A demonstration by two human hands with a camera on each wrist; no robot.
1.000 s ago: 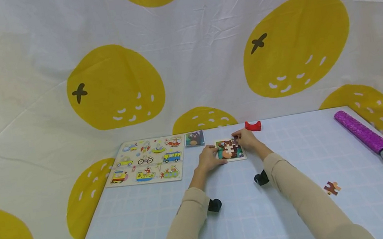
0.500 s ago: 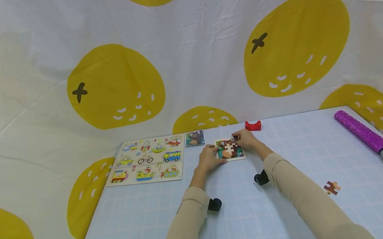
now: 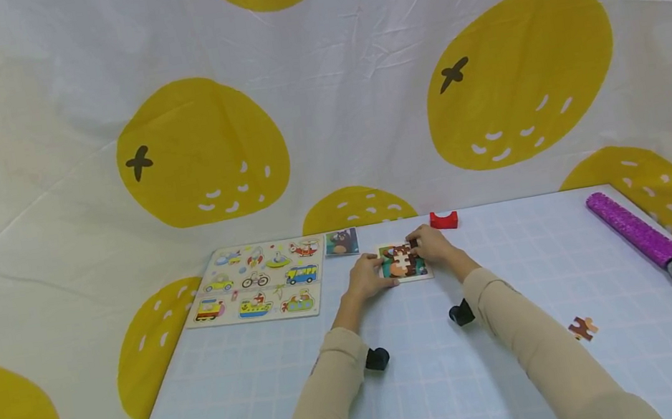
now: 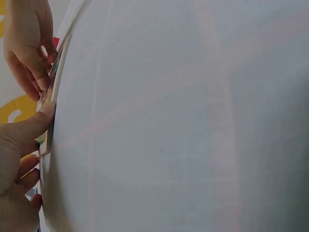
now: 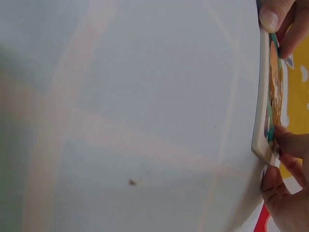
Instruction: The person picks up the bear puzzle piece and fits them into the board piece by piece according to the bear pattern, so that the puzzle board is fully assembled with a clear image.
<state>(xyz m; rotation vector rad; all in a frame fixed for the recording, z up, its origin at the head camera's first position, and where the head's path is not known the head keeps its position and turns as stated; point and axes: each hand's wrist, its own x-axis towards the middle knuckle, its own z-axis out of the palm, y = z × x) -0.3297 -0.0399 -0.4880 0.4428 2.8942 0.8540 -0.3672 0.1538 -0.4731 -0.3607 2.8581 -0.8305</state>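
A small jigsaw puzzle in a pale wooden tray (image 3: 414,279) lies far back on the table, with a light gap in the middle of its brown and green picture. My left hand (image 3: 364,277) grips the tray's left side, its thumb along the front edge in the left wrist view. At the upper right corner my right hand (image 3: 432,244) pinches a dark puzzle piece (image 3: 413,243), largely covered by the fingers. In the right wrist view, the right fingers (image 5: 285,142) touch the tray's corner. A loose brown puzzle piece (image 3: 583,328) lies to the right of my right forearm.
To the left lies a wooden vehicle peg board (image 3: 256,286), with a bear picture card (image 3: 341,243) beside it. A red curved stand (image 3: 444,220) is behind my right hand. A purple glittery microphone (image 3: 647,239) lies at the right. A fruit-print cloth (image 3: 356,127) hangs behind.
My right hand has shifted very slightly at the tray's upper right corner, and its wrist has turned a little. The left hand and tray have stayed in place.
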